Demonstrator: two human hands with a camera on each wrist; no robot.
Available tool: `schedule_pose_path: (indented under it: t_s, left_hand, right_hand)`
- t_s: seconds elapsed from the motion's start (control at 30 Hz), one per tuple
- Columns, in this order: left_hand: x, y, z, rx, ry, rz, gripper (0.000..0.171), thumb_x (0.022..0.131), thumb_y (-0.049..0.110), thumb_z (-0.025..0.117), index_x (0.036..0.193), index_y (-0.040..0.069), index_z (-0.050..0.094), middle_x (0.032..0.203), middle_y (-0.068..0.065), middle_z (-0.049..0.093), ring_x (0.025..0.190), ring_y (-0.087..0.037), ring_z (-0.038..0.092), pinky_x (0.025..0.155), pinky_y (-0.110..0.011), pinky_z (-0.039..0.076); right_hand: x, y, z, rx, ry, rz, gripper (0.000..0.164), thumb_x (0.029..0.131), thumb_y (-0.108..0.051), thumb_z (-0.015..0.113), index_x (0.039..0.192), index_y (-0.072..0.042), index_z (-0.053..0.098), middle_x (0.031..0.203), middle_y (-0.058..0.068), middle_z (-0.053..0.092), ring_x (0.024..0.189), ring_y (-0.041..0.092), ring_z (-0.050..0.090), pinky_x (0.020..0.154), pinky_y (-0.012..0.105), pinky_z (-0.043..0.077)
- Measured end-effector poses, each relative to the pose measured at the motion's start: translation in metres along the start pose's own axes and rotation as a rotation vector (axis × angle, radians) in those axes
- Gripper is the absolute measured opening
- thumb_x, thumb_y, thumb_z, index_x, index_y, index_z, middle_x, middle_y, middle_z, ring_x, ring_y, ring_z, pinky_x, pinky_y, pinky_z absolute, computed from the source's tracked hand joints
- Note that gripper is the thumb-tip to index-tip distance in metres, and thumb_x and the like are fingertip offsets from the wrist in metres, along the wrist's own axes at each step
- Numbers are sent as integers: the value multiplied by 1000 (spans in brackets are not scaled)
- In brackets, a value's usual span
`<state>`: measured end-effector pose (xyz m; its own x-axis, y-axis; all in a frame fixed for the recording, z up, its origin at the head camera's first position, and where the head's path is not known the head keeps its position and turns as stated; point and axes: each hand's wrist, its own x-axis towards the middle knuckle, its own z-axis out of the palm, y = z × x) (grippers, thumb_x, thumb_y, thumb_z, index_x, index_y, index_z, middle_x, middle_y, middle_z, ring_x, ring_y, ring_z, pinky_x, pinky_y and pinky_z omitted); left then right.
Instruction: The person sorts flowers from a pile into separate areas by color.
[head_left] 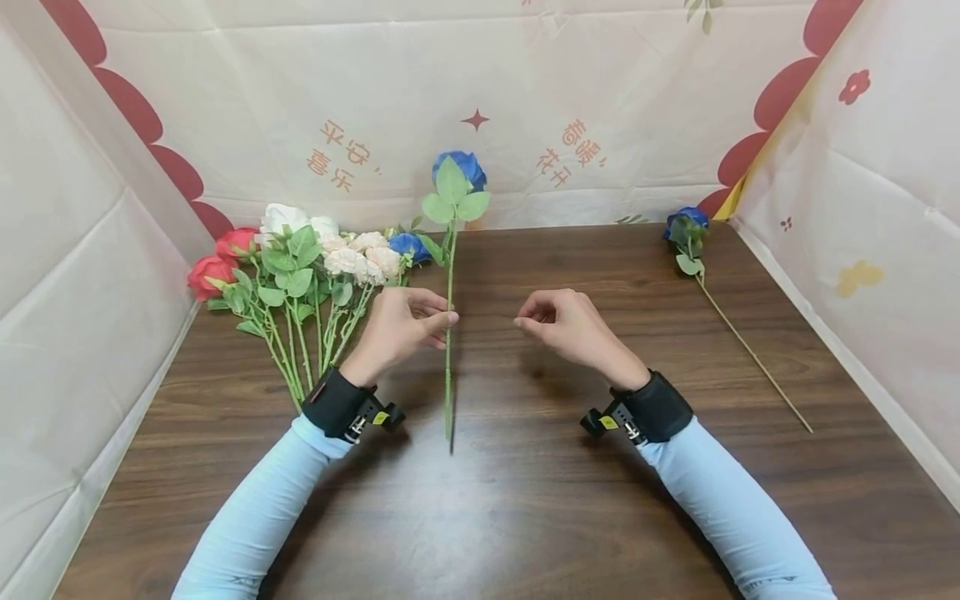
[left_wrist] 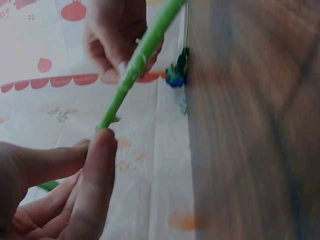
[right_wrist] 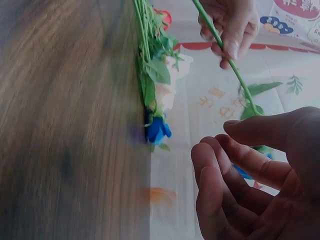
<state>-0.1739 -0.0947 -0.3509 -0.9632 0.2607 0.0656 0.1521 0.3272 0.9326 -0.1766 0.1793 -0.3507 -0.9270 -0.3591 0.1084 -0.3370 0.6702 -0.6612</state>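
I see the left hand (head_left: 408, 323) pinching the stem of an upright blue rose (head_left: 453, 190) above the worktop (head_left: 525, 492). Opposite, the right hand (head_left: 576, 327) curls loosely, holding nothing. Bunched flowers (head_left: 298, 281) lie on my left, a second blue rose (head_left: 686, 237) on my right.

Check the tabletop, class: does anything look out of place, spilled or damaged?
Nothing looks spilled or damaged. A blue rose lying at the right of the table seems out of place, alone and apart from the mixed flowers grouped at left. The left hand holds another blue rose.
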Motion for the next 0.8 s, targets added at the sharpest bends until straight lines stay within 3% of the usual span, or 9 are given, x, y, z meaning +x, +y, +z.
schedule_pose_path:
  t_s: [0.2,0.47,0.57,0.7,0.8]
  left_hand:
    - [-2,1,16,-136,-25,12,20,93,5,76,108,-8,73,96,-25,78,58,-17,73,70,-55,63]
    - [-11,4,36,-239,-82,-9,18,93,1,74,107,-9,72,94,-25,77,60,-15,73,74,-60,62]
    - [-15,7,43,-253,-91,-4,19,93,1,74,108,-10,72,91,-23,78,59,-14,73,73,-59,62]
    - [-19,10,51,-269,-100,5,20,93,1,74,108,-11,72,88,-22,78,60,-18,74,73,-60,62]
    - [-21,11,55,-277,-105,17,19,93,1,74,108,-10,73,88,-23,77,62,-23,75,72,-59,62]
  right_hand:
    - [0,-6,3,60,-19,-21,14,100,-27,69,97,-16,76,82,10,73,63,17,61,55,27,48]
    - [-4,-16,8,291,-51,-2,21,103,-26,65,106,-8,76,82,19,70,73,41,67,55,29,54]
    - [-5,-19,10,345,-35,6,23,103,-27,66,106,-7,76,80,18,69,66,31,64,55,31,54]
    - [-7,-22,12,363,3,18,25,101,-27,68,106,-5,78,77,7,70,64,12,61,56,29,53]
    - [-8,-25,13,397,4,29,23,100,-25,69,106,-5,79,81,4,74,68,10,65,60,26,55]
